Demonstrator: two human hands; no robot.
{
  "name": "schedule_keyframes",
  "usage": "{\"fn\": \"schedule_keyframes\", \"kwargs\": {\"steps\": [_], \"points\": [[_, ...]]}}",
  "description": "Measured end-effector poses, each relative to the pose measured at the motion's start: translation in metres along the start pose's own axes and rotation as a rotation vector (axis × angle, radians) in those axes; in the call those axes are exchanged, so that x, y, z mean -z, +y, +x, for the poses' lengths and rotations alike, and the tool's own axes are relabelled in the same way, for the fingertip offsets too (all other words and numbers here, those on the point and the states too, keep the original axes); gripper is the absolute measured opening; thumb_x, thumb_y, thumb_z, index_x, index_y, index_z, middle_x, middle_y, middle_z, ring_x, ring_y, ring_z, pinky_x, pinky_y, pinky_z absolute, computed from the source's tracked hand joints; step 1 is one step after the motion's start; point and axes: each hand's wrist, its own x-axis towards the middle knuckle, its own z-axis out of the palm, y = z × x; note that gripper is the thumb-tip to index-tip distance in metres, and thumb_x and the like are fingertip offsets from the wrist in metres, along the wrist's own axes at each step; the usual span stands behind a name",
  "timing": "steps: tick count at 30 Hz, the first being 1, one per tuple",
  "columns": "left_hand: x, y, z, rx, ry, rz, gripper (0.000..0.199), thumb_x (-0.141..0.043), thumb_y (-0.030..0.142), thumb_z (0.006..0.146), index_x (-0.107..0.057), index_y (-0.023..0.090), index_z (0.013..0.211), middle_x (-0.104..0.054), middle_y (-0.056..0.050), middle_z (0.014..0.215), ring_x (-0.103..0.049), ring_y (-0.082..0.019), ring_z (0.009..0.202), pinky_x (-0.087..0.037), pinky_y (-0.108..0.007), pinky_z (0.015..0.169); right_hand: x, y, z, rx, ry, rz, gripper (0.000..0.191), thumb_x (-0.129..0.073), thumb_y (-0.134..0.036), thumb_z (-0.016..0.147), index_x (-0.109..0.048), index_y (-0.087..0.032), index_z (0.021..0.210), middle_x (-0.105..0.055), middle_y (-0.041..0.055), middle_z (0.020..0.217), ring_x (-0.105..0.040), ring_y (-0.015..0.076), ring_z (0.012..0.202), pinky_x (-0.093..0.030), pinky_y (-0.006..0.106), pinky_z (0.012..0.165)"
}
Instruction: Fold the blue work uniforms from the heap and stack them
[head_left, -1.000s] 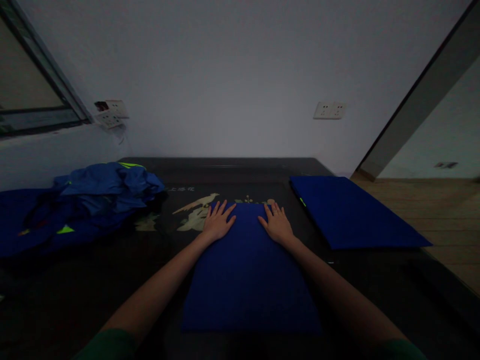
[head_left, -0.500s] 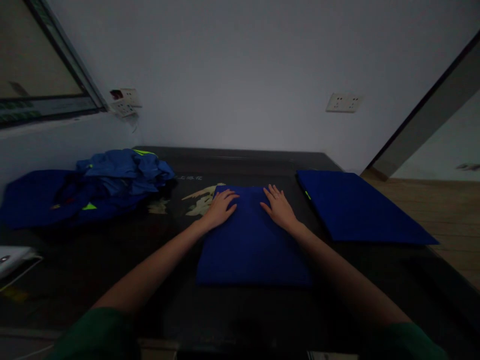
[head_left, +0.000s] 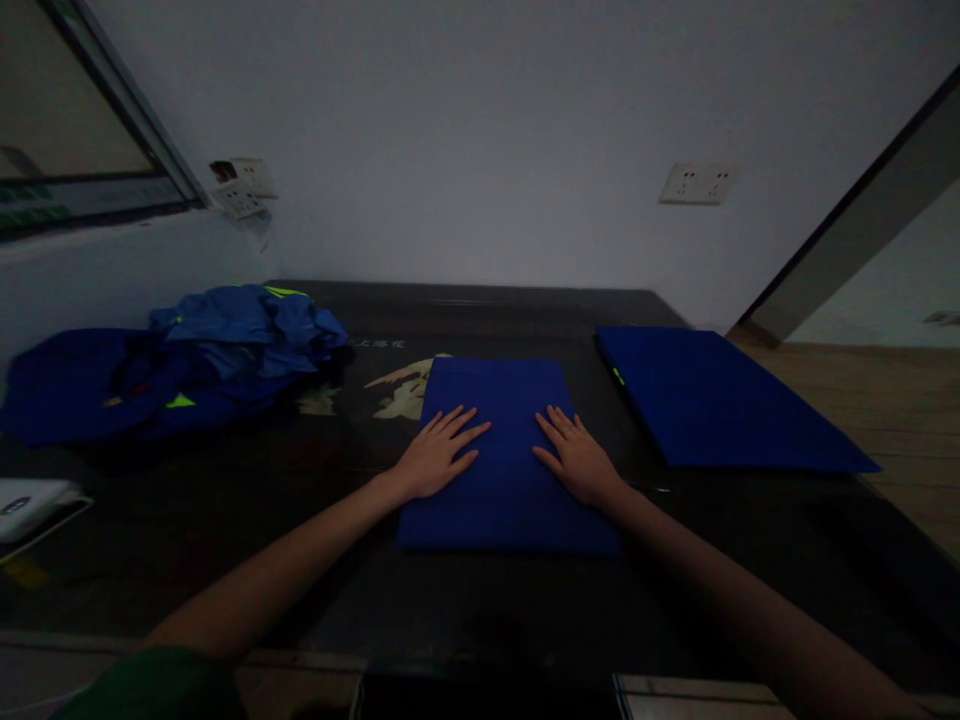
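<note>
A dark blue folded cloth piece (head_left: 510, 510), roughly rectangular and flat, lies in the middle of the dark table; whether it is a garment cannot be made out. On its left side rests my left hand (head_left: 441, 455), palm down with the fingers spread. My right hand (head_left: 576, 455) lies flat on its right side, fingers also apart, with a ring on one of them. Neither hand grips the cloth. To the right is a larger stack of flat blue fabric (head_left: 727, 400) with a small yellow-green edge mark.
A crumpled heap of blue clothes (head_left: 247, 330) with yellow-green trim occupies the table's left side. In front of it stands a white device (head_left: 34, 505) with a cable. The dark table (head_left: 480, 610) meets a wall with a socket plate (head_left: 697, 184).
Both hands have slid toward me over the blue cloth, from near its far edge to about its middle. The cloth stays in place. The camera view has tilted slightly.
</note>
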Motion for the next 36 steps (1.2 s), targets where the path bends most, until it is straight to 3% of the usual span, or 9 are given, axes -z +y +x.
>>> {"fn": "schedule_keyframes", "kwargs": {"steps": [3,6,9,13,21,28,32,36], "points": [[0.011,0.011,-0.008,-0.029,0.033,0.027,0.048,-0.041,0.04,0.097,-0.038,0.032,0.144,-0.03,-0.004,0.155,-0.02,-0.026,0.145,-0.012,-0.053,0.117,0.008,-0.008,-0.009,0.033,0.051,-0.01,0.061,-0.039,-0.046,0.096,-0.037,-0.01,0.145,-0.029,0.018,0.153,-0.019,0.0278,0.144,-0.018,0.051,0.117],[0.018,0.026,-0.024,-0.107,-0.041,-0.063,0.045,-0.038,0.04,0.098,-0.039,0.034,0.143,-0.036,-0.002,0.152,-0.027,-0.022,0.142,-0.017,-0.05,0.117,0.01,-0.017,-0.029,0.149,0.048,0.076,0.059,-0.041,-0.044,0.096,-0.032,-0.019,0.149,-0.029,0.0123,0.154,-0.019,0.0252,0.144,-0.023,0.051,0.115],[0.014,0.034,-0.039,-0.182,-0.136,-0.115,0.047,-0.037,0.041,0.099,-0.033,0.039,0.146,-0.029,0.001,0.155,-0.025,-0.022,0.144,-0.018,-0.049,0.118,0.004,-0.021,-0.05,0.251,-0.046,0.113,0.063,-0.045,-0.046,0.094,-0.026,-0.027,0.15,-0.027,0.0084,0.155,-0.02,0.0246,0.144,-0.028,0.051,0.114],[0.003,0.032,-0.048,-0.217,-0.126,-0.05,0.053,-0.04,0.039,0.098,-0.025,0.039,0.148,-0.02,0.002,0.158,-0.017,-0.023,0.146,-0.014,-0.049,0.119,0.0,-0.017,-0.063,0.277,-0.083,0.064,0.066,-0.048,-0.047,0.093,-0.022,-0.031,0.151,-0.021,0.0067,0.157,-0.018,0.0265,0.144,-0.026,0.054,0.114],[0.004,0.032,-0.049,-0.222,-0.149,-0.01,0.059,-0.043,0.043,0.096,-0.021,0.038,0.15,-0.016,0.001,0.159,-0.014,-0.023,0.146,-0.012,-0.048,0.119,0.005,-0.018,-0.064,0.277,-0.085,0.043,0.065,-0.046,-0.048,0.094,-0.021,-0.029,0.151,-0.019,0.007,0.157,-0.016,0.0267,0.145,-0.023,0.053,0.115],[0.019,0.02,-0.072,-0.239,-0.215,-0.029,0.065,-0.047,0.05,0.093,-0.018,0.039,0.15,-0.011,0.0,0.159,-0.012,-0.025,0.147,-0.012,-0.047,0.119,0.01,-0.01,-0.063,0.319,-0.114,-0.015,0.068,-0.053,-0.049,0.09,-0.028,-0.028,0.15,-0.026,0.0099,0.155,-0.025,0.03,0.142,-0.029,0.053,0.112],[0.025,0.032,-0.066,-0.198,-0.2,-0.058,0.063,-0.043,0.054,0.093,-0.023,0.035,0.15,-0.019,-0.003,0.159,-0.015,-0.023,0.146,-0.013,-0.047,0.119,0.019,-0.026,-0.051,0.283,-0.129,-0.019,0.063,-0.055,-0.051,0.088,-0.043,-0.023,0.143,-0.04,0.0144,0.148,-0.033,0.0324,0.138,-0.032,0.054,0.11],[0.011,0.054,-0.046,-0.15,-0.086,-0.074,0.064,-0.043,0.049,0.094,-0.026,0.022,0.15,-0.029,-0.009,0.155,-0.02,-0.021,0.145,-0.014,-0.043,0.12,0.019,-0.052,-0.042,0.326,-0.075,0.057,0.069,-0.053,-0.055,0.088,-0.039,-0.019,0.145,-0.035,0.0153,0.151,-0.028,0.0309,0.141,-0.029,0.056,0.112]]}}
